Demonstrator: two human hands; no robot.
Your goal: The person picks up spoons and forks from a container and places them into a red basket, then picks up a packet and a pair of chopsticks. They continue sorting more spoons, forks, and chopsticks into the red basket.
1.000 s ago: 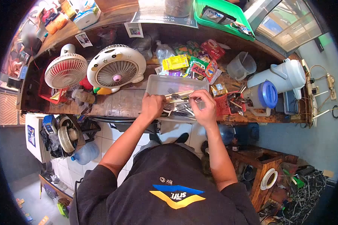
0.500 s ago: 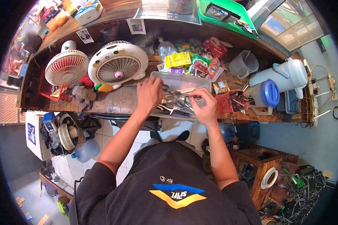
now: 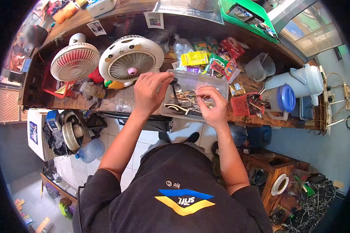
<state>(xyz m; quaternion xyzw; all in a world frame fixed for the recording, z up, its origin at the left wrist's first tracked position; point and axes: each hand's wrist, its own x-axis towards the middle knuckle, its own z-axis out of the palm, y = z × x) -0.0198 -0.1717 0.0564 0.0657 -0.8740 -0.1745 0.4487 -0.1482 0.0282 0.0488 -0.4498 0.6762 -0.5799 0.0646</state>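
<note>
A clear plastic tray [image 3: 219,82] lies on the wooden counter [image 3: 118,101], with cutlery, scissors with pale handles [image 3: 176,107] and thin sticks in it. Over the tray's left side, my left hand [image 3: 151,90] is closed on a dark-handled utensil [image 3: 175,86] that hangs down into the tray. At the tray's right part, my right hand [image 3: 212,104] has its fingers pinched together over the cutlery; what they hold, if anything, is too small to name.
Two fans [image 3: 74,62] [image 3: 131,58] stand at the left. Colourful packets [image 3: 217,64] lie behind the tray. To the right are a red basket [image 3: 241,105], a clear jug [image 3: 260,66], a blue-lidded pitcher [image 3: 286,98] and a pale flask [image 3: 305,82].
My left hand has risen slightly, with the dark utensil now showing under its fingers. My right hand has stayed over the tray. The whole view has shifted a little.
</note>
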